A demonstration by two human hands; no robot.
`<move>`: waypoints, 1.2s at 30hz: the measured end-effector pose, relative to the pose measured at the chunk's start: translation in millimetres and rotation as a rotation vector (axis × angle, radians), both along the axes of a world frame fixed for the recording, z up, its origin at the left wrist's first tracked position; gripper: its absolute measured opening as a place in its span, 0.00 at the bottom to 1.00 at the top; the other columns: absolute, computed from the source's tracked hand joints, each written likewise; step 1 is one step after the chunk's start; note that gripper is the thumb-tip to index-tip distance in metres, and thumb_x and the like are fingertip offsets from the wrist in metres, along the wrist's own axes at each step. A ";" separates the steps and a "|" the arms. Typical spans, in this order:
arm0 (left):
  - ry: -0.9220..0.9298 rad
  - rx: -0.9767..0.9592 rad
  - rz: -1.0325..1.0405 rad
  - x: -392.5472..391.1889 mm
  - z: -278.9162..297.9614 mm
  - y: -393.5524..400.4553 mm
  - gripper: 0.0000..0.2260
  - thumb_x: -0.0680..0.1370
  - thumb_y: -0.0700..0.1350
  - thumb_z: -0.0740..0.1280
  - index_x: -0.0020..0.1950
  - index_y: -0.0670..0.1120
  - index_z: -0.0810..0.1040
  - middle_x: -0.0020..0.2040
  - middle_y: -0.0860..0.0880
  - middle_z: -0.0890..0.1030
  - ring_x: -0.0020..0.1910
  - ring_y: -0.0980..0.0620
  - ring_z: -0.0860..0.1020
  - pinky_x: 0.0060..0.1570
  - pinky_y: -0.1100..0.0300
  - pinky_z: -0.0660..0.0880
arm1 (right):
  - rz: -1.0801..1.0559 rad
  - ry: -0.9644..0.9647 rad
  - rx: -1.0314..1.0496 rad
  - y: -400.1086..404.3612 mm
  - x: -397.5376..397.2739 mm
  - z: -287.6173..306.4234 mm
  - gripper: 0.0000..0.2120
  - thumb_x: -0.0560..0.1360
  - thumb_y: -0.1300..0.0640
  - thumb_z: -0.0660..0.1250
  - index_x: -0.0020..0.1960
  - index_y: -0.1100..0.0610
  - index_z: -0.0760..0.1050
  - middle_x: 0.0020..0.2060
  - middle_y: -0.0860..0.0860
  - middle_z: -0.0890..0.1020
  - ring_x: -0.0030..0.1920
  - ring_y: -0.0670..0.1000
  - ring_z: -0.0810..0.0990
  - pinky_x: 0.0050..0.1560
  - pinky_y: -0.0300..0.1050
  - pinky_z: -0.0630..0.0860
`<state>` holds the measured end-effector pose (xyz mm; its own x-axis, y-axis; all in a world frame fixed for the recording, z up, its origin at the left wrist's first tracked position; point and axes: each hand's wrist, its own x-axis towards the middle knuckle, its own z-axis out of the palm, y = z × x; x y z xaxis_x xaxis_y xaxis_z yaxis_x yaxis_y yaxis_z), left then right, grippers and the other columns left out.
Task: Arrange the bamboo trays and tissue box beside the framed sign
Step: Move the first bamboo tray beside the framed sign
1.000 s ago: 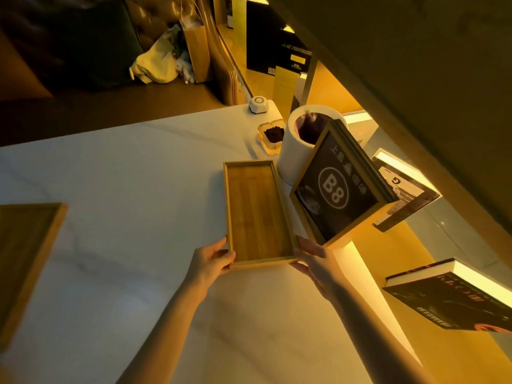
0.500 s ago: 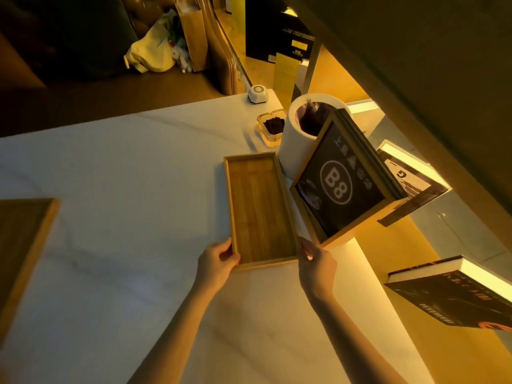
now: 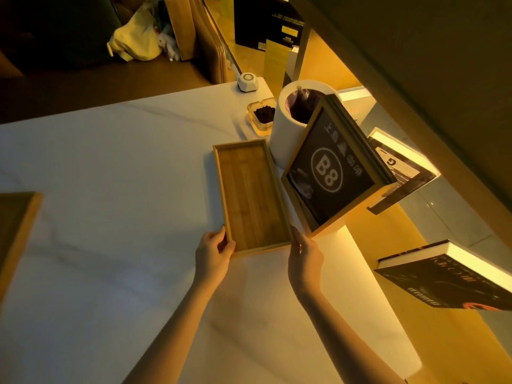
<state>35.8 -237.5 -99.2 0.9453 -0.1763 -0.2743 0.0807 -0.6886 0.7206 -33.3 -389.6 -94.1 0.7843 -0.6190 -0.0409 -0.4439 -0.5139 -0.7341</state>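
Now, in the head view, the narrow bamboo tray [image 3: 250,196] lies flat on the white worktop [image 3: 116,173], further up than a second ago, its long right edge just beside the framed sign [image 3: 331,173] marked B8. That suggests this tray is almost placed. The left hand [image 3: 213,252] pinches the tray's near left corner, thumb over the rim; the right hand [image 3: 304,257] has its fingers pressed against the near right corner, though how firmly it grips cannot be told. A second bamboo tray [image 3: 16,231] is cut off at the left edge, well apart. No tissue box shows. The white cylinder [image 3: 288,123] behind the sign is partly hidden.
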 end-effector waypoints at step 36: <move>-0.184 0.251 -0.329 -66.7 -16.4 -17.5 0.29 0.78 0.51 0.53 0.67 0.48 0.33 0.71 0.50 0.39 0.75 0.50 0.45 0.68 0.59 0.42 | 0.488 0.372 -0.522 -19.6 -39.9 -17.6 0.29 0.78 0.44 0.37 0.71 0.57 0.59 0.70 0.54 0.61 0.70 0.55 0.56 0.66 0.56 0.51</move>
